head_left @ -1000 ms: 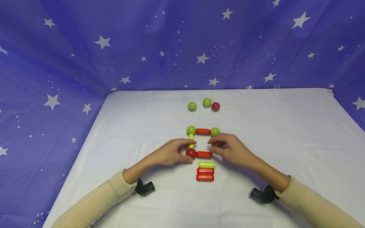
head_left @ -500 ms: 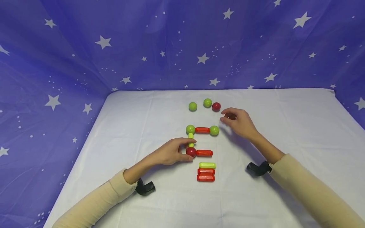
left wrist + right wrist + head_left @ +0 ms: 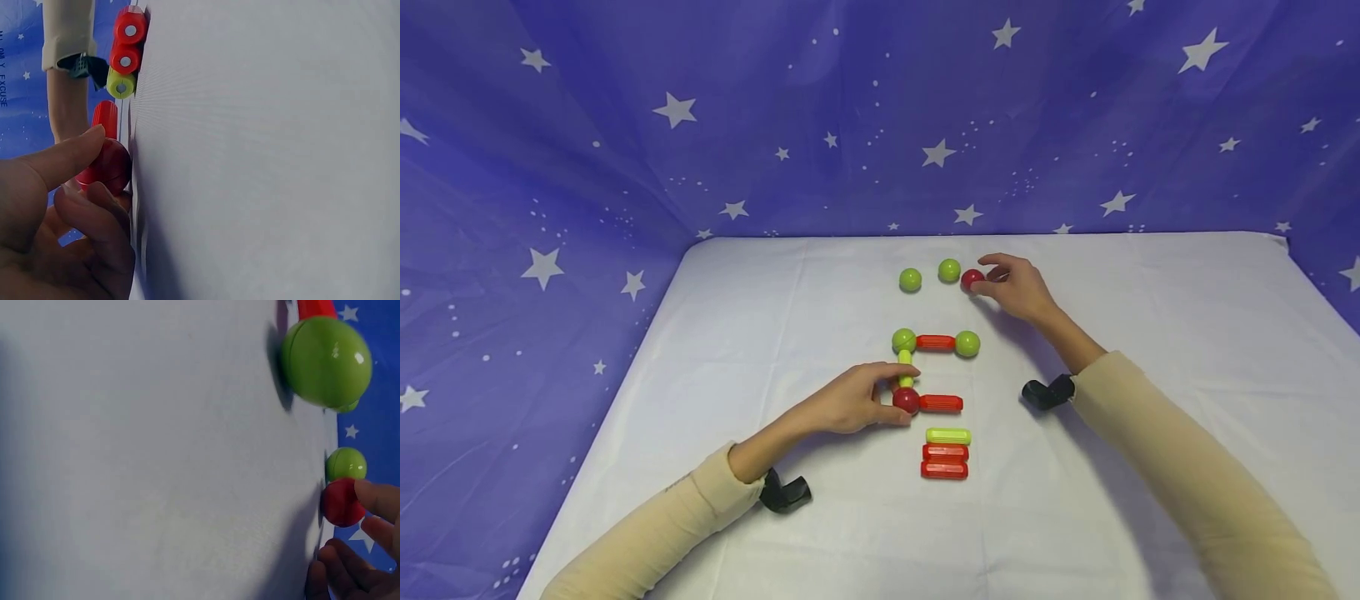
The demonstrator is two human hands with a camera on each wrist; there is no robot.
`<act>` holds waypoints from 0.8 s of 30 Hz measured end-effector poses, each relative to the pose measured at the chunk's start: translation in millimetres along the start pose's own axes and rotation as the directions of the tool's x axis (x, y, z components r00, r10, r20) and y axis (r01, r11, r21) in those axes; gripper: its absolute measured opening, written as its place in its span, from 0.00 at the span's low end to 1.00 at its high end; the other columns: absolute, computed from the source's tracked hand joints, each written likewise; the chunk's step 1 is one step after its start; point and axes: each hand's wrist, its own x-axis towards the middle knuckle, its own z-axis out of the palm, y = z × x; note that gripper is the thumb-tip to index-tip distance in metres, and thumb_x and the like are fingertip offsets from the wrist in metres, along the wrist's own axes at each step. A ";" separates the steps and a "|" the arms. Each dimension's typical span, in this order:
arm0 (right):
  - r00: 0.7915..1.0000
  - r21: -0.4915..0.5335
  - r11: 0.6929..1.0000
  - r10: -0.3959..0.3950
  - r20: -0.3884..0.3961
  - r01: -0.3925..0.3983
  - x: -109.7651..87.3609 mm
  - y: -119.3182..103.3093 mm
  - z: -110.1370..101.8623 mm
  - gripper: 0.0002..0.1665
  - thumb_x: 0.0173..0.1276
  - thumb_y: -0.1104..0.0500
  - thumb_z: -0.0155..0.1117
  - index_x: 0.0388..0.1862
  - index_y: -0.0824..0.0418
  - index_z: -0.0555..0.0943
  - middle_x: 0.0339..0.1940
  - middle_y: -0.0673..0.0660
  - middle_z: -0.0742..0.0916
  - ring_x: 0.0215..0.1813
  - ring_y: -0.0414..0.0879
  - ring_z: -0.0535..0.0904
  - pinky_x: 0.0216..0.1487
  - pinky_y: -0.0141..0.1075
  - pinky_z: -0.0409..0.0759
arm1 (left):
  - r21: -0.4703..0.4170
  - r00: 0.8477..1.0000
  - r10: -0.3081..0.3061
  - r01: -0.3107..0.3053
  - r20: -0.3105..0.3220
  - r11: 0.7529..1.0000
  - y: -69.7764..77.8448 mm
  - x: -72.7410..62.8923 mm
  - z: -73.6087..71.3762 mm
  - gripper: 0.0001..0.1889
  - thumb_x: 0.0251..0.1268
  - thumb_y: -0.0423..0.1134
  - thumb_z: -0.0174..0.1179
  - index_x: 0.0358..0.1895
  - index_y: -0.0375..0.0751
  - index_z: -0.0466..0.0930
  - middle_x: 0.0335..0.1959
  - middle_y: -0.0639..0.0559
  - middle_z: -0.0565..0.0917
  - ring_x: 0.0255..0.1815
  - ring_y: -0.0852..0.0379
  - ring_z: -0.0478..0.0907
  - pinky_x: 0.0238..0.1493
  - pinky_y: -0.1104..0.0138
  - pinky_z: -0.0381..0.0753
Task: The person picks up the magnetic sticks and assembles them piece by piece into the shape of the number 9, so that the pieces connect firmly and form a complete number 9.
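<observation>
A magnetic-looking frame lies on the table: a red ball [image 3: 906, 401] with a red rod [image 3: 941, 403], a yellow-green rod [image 3: 906, 363] running back to a green ball [image 3: 904, 341], then another red rod [image 3: 936, 342] and green ball [image 3: 967, 343]. My left hand [image 3: 853, 400] holds the frame's red ball between thumb and fingers; its thumb presses the ball in the left wrist view. At the back, my right hand [image 3: 1018, 287] reaches around a loose red ball [image 3: 341, 503]. Its thumb overlaps that ball, while the other fingers stand apart from it in the right wrist view.
Two loose green balls, one left [image 3: 910, 280] and one nearer the red ball [image 3: 949, 270], sit at the back. In front of the frame lie a yellow-green rod [image 3: 948, 436] and two red rods [image 3: 944, 470], side by side. A starry purple cloth [image 3: 820, 117] hangs behind the white table [image 3: 760, 317].
My right hand has moved from the frame's right side back to the loose red ball. My left hand stays at the frame's red ball.
</observation>
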 end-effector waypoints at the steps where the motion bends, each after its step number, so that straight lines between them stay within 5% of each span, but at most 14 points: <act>1: 1.000 -0.010 1.000 0.008 0.008 -0.008 2.1 -0.2 1.1 0.29 0.67 0.59 0.67 0.65 0.67 0.74 0.51 0.69 0.83 0.54 0.60 0.78 0.46 0.47 0.77 | 0.001 1.000 0.000 0.000 0.000 1.000 -0.1 0.0 0.1 0.32 0.57 0.40 0.73 0.66 0.45 0.74 0.47 0.54 0.76 0.42 0.54 0.70 0.41 0.64 0.70; 24: 1.000 -0.054 0.998 0.027 0.005 -0.027 5.9 3.7 4.7 0.24 0.68 0.60 0.67 0.61 0.68 0.78 0.51 0.67 0.84 0.54 0.60 0.79 0.53 0.49 0.74 | 0.010 1.000 0.001 -0.001 -0.001 1.000 2.8 0.7 0.2 0.31 0.57 0.39 0.73 0.65 0.44 0.75 0.45 0.54 0.76 0.42 0.54 0.70 0.41 0.64 0.70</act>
